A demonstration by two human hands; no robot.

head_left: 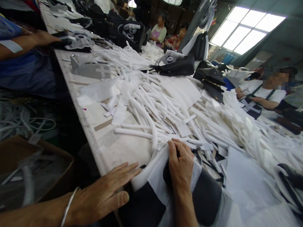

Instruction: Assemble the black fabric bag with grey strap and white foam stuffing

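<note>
A black bag (207,198), smooth like leather, lies at the near table edge with white sheet wrapping (158,179) about it. My right hand (180,162) is closed at the bag's upper part, its fingers bent over; what lies under them is partly hidden. My left hand (104,190), with a metal bangle on the wrist, is stretched flat with the fingers apart. Its fingertips reach a thick white foam strip (146,171) beside the bag. I cannot tell whether they press on it.
White foam rods (152,106) are heaped over the table (129,150). A grey cross-marked piece (99,72) stands farther left, and black bags (178,65) lie beyond. A cardboard box (55,151) sits below on the left. Co-workers sit or stand around, one person's hand (45,37) at far left.
</note>
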